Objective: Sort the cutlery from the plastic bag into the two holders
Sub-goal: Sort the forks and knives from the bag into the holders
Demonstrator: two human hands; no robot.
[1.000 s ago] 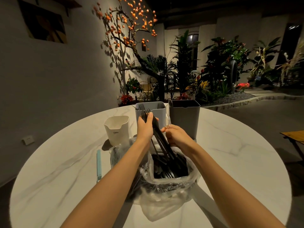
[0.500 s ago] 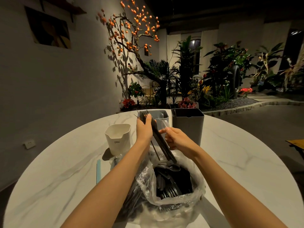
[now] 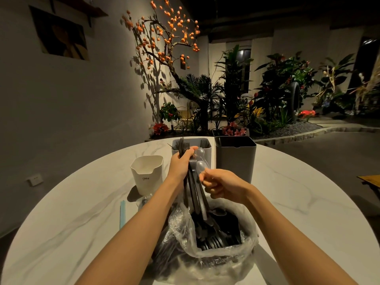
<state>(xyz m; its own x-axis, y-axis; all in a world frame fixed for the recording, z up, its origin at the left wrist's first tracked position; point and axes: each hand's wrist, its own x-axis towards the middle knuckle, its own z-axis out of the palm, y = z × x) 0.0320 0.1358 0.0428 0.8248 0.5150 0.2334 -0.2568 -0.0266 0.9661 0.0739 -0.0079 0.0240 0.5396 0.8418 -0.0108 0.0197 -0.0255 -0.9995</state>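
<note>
A clear plastic bag [image 3: 218, 256] full of black plastic cutlery [image 3: 218, 231] lies on the white round table [image 3: 308, 212] in front of me. My left hand [image 3: 181, 165] grips a bundle of black forks [image 3: 193, 194] upright above the bag. My right hand [image 3: 222, 183] pinches a clear plastic spoon [image 3: 200, 166] next to the bundle. Behind stand a light grey holder [image 3: 205, 149] with some forks in it and a dark grey holder [image 3: 236, 159].
A white cup-like container [image 3: 147, 173] stands to the left of the holders. A light blue stick [image 3: 122, 212] lies on the table at the left. Plants and a wall lie beyond the table's far edge.
Both hands have lifted a little, and the bundle stands higher above the bag. My right hand now holds a clear spoon apart from the black cutlery.
</note>
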